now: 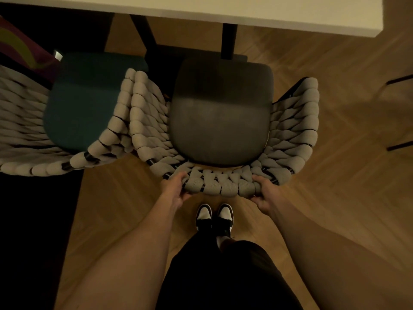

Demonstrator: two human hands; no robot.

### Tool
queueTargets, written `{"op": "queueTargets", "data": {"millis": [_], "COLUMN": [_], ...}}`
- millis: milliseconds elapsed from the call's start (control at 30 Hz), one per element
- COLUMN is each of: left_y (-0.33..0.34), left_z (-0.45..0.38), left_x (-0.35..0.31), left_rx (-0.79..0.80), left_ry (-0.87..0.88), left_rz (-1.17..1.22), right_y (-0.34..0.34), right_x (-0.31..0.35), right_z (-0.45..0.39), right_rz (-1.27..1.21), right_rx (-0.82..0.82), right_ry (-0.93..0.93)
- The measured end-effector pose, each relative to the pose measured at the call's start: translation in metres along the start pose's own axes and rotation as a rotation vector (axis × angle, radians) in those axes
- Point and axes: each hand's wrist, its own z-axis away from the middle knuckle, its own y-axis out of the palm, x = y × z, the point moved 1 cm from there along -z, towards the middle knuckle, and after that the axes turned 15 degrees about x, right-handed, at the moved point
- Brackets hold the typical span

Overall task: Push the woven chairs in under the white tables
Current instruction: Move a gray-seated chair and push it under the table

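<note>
A woven chair with a grey seat cushion [220, 121] stands in front of me, its front edge just under the white table [245, 16]. My left hand [176, 189] grips the left part of its thick woven backrest. My right hand [264, 193] grips the right part of the same backrest, fingers curled over the top. A second woven chair with a teal cushion [85, 101] stands close on the left, its weave touching the first chair's side.
Black table legs [229, 41] stand ahead of the grey seat. Wooden parquet floor [335, 175] stretches to the right, where thin dark chair legs [399, 146] show at the edge. A dark rug [33, 231] lies at left. My shoes [214, 217] are behind the chair.
</note>
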Motion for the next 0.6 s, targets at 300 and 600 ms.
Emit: {"op": "queueTargets", "data": {"millis": [300,600], "left_y": [-0.023,0.054], "left_z": [0.039,0.059], "left_x": [0.002,0.011], "left_rx": [-0.401,0.204], "left_ry": [0.271,0.469], "left_rz": [-0.84,-1.751], "right_y": [-0.014,-0.025], "right_x": [-0.001,-0.002], "right_z": [0.035,0.083], "right_rz": [0.831,1.522], "right_rx": [-0.102,-0.146], "right_ry": [0.019,-0.077]}}
